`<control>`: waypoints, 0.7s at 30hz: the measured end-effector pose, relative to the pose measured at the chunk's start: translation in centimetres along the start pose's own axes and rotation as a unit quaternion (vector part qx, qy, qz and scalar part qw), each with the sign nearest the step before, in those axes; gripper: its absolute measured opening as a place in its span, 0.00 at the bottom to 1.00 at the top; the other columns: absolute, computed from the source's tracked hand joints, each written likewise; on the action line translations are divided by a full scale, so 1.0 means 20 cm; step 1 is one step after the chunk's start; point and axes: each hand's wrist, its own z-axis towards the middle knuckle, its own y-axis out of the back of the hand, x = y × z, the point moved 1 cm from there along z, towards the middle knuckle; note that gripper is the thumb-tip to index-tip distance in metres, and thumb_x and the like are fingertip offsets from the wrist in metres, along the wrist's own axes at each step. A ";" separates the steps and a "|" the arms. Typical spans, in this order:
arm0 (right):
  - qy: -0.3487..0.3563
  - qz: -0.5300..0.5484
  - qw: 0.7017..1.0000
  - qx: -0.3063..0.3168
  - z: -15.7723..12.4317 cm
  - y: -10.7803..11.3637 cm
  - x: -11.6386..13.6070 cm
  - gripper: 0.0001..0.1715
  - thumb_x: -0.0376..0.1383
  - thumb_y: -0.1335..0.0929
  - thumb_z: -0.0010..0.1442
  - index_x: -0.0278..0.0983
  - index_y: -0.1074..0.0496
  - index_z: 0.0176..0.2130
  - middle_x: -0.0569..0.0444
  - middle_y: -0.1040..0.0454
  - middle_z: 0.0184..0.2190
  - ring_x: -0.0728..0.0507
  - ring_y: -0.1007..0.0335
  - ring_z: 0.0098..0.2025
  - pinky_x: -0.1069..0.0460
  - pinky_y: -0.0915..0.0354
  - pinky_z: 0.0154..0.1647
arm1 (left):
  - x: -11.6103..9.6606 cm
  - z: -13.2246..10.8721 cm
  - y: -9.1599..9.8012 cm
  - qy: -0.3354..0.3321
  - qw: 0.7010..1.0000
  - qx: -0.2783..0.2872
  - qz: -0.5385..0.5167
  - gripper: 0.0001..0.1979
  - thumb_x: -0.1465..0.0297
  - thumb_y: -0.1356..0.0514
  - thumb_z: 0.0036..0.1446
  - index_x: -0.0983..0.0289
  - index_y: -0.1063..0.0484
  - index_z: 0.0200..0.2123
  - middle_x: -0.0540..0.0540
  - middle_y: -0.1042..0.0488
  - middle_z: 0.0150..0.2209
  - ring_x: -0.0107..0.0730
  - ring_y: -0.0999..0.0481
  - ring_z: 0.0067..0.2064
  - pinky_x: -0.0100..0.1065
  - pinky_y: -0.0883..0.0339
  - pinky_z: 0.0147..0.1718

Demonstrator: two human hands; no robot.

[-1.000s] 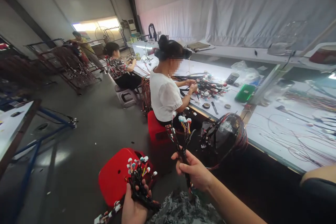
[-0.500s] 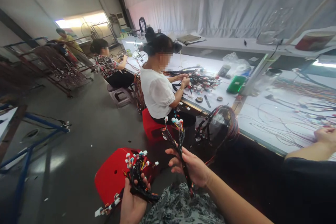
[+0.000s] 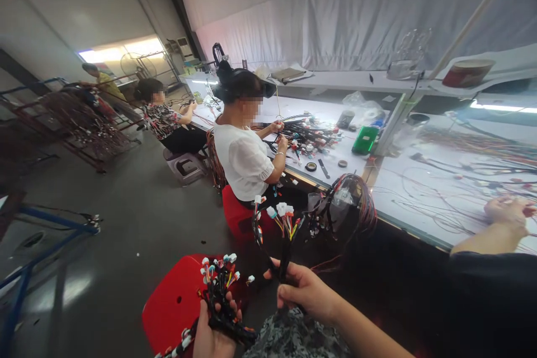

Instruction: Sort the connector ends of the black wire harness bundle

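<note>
My left hand (image 3: pixel 212 333) grips a black-taped wire harness bundle (image 3: pixel 218 291) whose white connectors and coloured wires fan upward. My right hand (image 3: pixel 305 290) pinches a second harness branch (image 3: pixel 279 229) that stands upright with white plugs and red and yellow wires at its top. Both sit low in the frame above my patterned lap, beside a red plastic stool (image 3: pixel 174 302).
A long lit workbench (image 3: pixel 423 201) runs along the right, strewn with wires. A coil of harnesses (image 3: pixel 350 207) hangs at its edge. A co-worker's hand (image 3: pixel 505 210) rests on the bench at right. Two seated people work further along; a wire-laden rack (image 3: pixel 79 123) stands far left.
The view swung left and down a little. My right hand moved lower and tipped its harness branch more upright. The left hand's bundle stayed about where it was.
</note>
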 end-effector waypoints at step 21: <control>0.087 -0.386 0.918 0.038 0.03 -0.08 0.00 0.20 0.33 0.36 0.58 0.41 0.29 0.51 0.50 0.27 0.44 0.44 0.32 0.47 0.49 0.36 0.52 | -0.02 -0.06 0.01 -0.027 0.999 0.000 -0.047 0.17 0.61 0.43 0.60 0.65 0.27 0.24 0.58 0.22 0.36 0.37 0.23 0.34 0.41 0.31 0.38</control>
